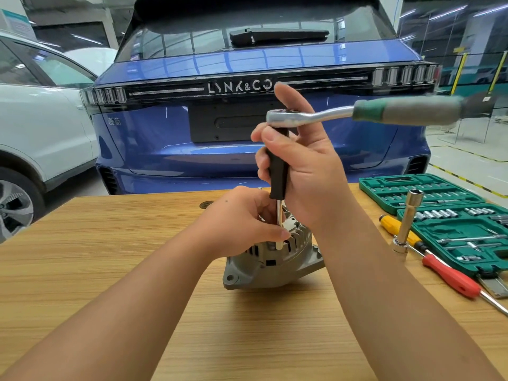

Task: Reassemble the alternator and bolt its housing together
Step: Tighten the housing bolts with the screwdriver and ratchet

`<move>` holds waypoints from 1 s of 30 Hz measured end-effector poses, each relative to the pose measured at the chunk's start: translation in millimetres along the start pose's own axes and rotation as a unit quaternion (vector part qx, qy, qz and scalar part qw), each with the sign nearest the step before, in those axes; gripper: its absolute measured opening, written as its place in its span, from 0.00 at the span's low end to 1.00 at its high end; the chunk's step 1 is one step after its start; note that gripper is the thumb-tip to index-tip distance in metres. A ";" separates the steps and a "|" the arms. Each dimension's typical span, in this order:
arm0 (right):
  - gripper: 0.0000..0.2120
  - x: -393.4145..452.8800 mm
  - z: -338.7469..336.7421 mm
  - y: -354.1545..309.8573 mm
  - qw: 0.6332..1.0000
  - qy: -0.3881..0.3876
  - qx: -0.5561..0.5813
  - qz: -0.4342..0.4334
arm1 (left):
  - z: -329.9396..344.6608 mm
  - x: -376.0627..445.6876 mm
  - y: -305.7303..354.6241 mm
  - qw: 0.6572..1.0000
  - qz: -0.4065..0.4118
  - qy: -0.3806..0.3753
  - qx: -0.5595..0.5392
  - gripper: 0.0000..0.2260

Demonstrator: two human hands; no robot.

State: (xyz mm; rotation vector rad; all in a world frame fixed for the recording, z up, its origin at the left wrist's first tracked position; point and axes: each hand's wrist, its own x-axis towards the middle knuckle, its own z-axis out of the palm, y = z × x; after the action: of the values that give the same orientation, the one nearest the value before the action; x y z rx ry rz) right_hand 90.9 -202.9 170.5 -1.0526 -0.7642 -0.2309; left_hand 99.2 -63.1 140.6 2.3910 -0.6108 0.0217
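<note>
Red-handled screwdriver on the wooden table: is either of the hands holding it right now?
No. The red-handled screwdriver lies untouched on the table beside the green socket case, while both hands work at the grey alternator.

The alternator (275,257) sits mid-table (110,257), a driver (278,171) upright on it under a ratchet (357,112). Right of it lie a socket case (450,215) and screwdrivers (450,276). A car (192,133) stands behind.
</note>
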 end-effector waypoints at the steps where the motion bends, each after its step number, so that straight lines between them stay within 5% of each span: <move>1: 0.20 0.2 1.6 1.3 1.000 0.004 -0.015 -0.010 | 0.0 -0.5 0.3 1.000 0.000 -0.002 0.000 0.06; 11: 0.20 -0.2 -4.9 -4.2 0.994 -0.038 0.094 0.049 | 0.1 0.0 1.5 1.000 0.000 0.000 0.001 0.07; 16: 0.14 4.7 3.6 -6.4 0.992 0.068 0.069 0.080 | 0.6 -0.3 0.4 1.000 0.000 0.008 -0.004 0.07; 19: 0.05 3.2 3.4 -5.2 0.984 0.165 -0.059 0.034 | 1.5 -0.6 1.6 1.000 0.006 0.005 0.015 0.08; 21: 0.08 4.7 -2.8 -7.1 0.981 0.178 -0.059 0.056 | 2.0 -0.4 1.8 1.000 0.006 0.006 0.018 0.08; 23: 0.02 4.8 -7.8 -11.2 0.991 0.101 0.021 0.091 | 1.8 -0.3 1.6 1.000 0.003 0.012 0.020 0.08; 25: 0.12 2.1 -10.8 -10.3 0.993 0.016 0.078 0.090 | 1.3 -0.7 1.0 1.000 -0.002 0.008 0.005 0.07; 30: 0.20 0.4 -1.8 -0.1 0.999 -0.031 -0.021 -0.005 | -0.2 -2.8 0.9 1.000 0.001 0.001 -0.004 0.06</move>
State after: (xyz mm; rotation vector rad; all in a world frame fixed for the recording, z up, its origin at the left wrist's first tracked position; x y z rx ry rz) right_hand 92.0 -204.5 170.4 -1.0992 -0.8241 -0.2249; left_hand 96.3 -62.4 140.8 2.3819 -0.6106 0.0225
